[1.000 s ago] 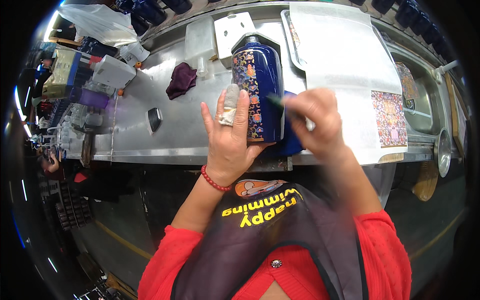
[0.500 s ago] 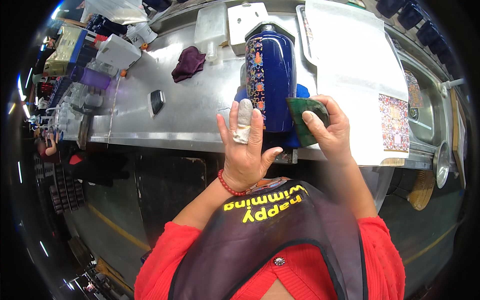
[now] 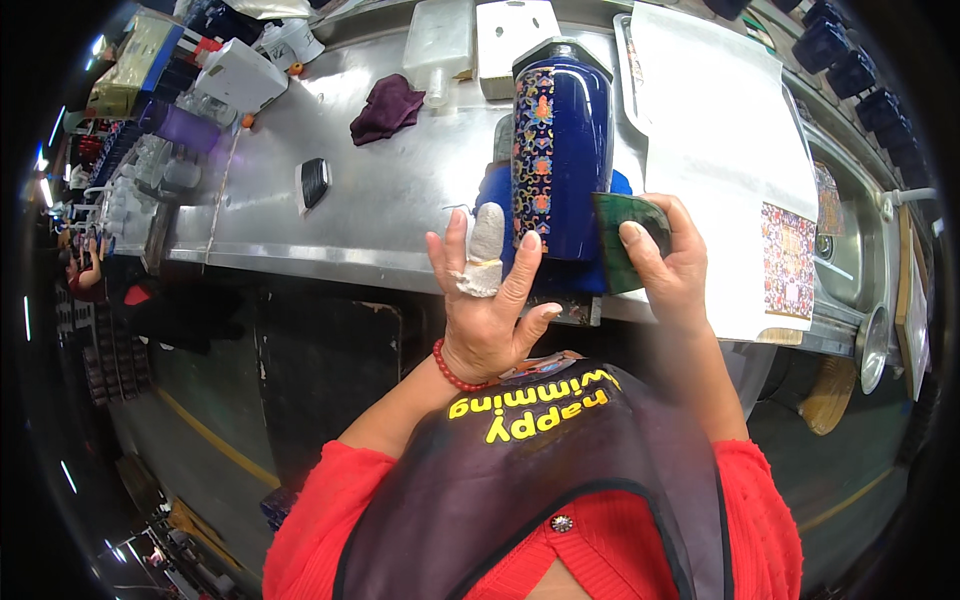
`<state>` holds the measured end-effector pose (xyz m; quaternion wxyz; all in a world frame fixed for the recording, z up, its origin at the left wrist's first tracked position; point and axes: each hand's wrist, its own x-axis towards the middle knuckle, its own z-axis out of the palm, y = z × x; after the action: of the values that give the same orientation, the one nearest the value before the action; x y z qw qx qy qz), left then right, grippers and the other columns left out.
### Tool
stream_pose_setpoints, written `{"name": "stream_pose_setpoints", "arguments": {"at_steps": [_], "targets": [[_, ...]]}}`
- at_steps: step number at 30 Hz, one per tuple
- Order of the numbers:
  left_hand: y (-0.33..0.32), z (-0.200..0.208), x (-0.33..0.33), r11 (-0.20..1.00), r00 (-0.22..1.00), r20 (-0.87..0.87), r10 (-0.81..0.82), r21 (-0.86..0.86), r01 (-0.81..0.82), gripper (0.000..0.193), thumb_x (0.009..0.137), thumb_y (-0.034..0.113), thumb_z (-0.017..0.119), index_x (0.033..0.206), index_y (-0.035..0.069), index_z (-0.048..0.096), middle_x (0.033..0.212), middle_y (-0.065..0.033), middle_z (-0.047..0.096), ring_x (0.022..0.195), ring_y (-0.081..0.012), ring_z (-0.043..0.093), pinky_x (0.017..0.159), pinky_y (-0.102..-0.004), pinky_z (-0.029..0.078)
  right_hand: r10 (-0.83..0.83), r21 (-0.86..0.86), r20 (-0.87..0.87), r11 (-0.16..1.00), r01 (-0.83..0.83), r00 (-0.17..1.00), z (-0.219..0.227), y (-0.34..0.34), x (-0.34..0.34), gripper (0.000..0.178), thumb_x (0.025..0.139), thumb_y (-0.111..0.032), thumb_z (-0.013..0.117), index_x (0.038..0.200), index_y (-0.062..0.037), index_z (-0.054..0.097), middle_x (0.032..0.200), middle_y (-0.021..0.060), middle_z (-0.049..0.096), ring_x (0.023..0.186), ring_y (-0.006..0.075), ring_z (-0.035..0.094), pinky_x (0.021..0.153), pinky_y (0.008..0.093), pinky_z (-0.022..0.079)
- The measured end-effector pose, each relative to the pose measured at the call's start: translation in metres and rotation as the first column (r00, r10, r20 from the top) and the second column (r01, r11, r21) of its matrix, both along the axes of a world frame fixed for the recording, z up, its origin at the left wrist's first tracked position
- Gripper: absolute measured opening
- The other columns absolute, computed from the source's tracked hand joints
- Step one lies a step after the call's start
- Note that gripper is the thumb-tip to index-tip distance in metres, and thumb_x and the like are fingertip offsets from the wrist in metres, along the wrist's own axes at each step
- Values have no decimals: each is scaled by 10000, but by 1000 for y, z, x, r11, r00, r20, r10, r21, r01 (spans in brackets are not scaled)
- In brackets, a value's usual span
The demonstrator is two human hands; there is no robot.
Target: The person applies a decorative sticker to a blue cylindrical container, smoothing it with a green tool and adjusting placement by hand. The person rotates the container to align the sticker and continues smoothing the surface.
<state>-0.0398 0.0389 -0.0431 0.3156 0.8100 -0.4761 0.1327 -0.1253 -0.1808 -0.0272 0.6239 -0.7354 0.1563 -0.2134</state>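
A glossy dark blue bottle [image 3: 580,150] lies with its neck pointing away from me, on bright blue cloth [image 3: 494,188]. Along its left side runs a colourful floral decal strip [image 3: 533,150]. My left hand [image 3: 490,300] is open, fingers spread, with a pale cover on one finger. Its index fingertip is at the strip's near end; whether it touches, I cannot tell. Between thumb and fingers, my right hand [image 3: 672,255] grips a thin, flexible dark green scraper [image 3: 615,245], its edge close to the bottle's lower right side.
A white sheet [image 3: 715,130] with a patterned decal sheet [image 3: 788,260] lies to the right, before a metal sink [image 3: 858,260]. Left on the steel table [image 3: 300,245] are a purple cloth [image 3: 388,108] and a small black-and-white object [image 3: 314,183]. Behind stand a clear container [image 3: 438,40] and white box [image 3: 510,30].
The whole view has shifted slightly. My left index finger has spread away from the covered finger, towards the bottle. The right hand still holds the scraper beside the bottle.
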Motion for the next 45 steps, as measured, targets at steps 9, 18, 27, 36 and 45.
{"name": "stream_pose_setpoints", "arguments": {"at_steps": [9,18,27,36,45], "targets": [[3,-2,5,992,989,-143,-29,-127,10,582,1020,474,572,1465,99,588,1582,-299,404,1520,-501,203,1224,-619,-29,-53,27,26,998,52,998,1,3,3,201,960,-110,707,1115,-11,626,881,7,664,809,72,576,748,233,490],[-3,-1,2,993,996,-28,-87,-80,85,528,1007,480,585,1422,157,638,1595,-258,416,1539,-460,183,1231,-612,-28,-44,65,30,997,42,999,0,4,2,202,965,-116,708,1119,-18,620,890,-1,658,810,66,571,744,228,487],[-13,5,7,1000,998,60,-2,8,2,621,1023,539,530,1460,101,594,1588,-255,418,1504,-492,217,1226,-629,3,-50,64,16,997,49,999,-1,3,2,215,965,-116,708,1130,-14,616,888,4,656,808,65,571,742,230,488],[-16,3,15,996,997,-70,-30,-83,25,807,1011,562,535,1524,-54,440,1541,-281,457,1476,-518,271,1206,-656,30,-53,37,21,998,52,998,-2,3,2,217,965,-132,706,1122,-11,619,913,8,658,822,81,583,748,242,497],[-22,13,7,998,996,94,2,61,-8,727,1026,560,501,1486,-3,522,1538,-227,485,1485,-482,271,1211,-668,32,-66,20,13,998,66,998,-1,3,2,223,961,-130,707,1127,-9,620,919,19,668,828,81,587,757,242,497]]}}
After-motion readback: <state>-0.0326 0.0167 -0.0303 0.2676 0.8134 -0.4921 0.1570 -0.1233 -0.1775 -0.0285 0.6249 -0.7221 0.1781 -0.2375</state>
